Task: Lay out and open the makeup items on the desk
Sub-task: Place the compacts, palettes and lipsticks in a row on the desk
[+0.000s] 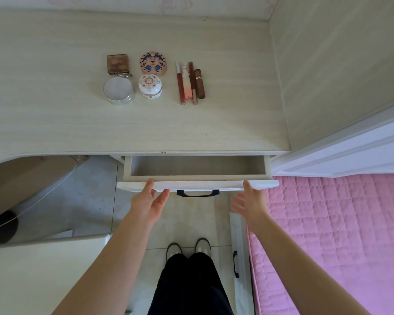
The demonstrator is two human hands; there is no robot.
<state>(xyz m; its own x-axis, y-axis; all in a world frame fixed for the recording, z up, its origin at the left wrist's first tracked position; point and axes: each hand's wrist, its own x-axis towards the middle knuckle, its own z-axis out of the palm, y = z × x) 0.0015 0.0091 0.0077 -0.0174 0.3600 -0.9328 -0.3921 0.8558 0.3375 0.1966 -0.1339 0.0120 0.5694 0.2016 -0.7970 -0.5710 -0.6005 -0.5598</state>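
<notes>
Pale wood-grain desk (55,114) fills the upper view, bounded at 3 o'clock by a side wall panel and at 12 o'clock by the back wall, with bare surface all around a small cluster of makeup. In that cluster, a brown square palette (118,63) and a patterned round compact (154,63) lie behind a silver round tin (118,90) and a white domed jar (150,85); at their 3 o'clock four lip tubes (191,83) lie side by side, touching. All look shut. Below the desk's front edge an open drawer (197,185) juts out. The left hand (148,202) and right hand (250,198) are spread, fingers straight, gripping nothing, thumbs touching the drawer's front lip either side of its dark handle (198,193). Pink quilted bedding (337,235) lies close at 4 o'clock.
</notes>
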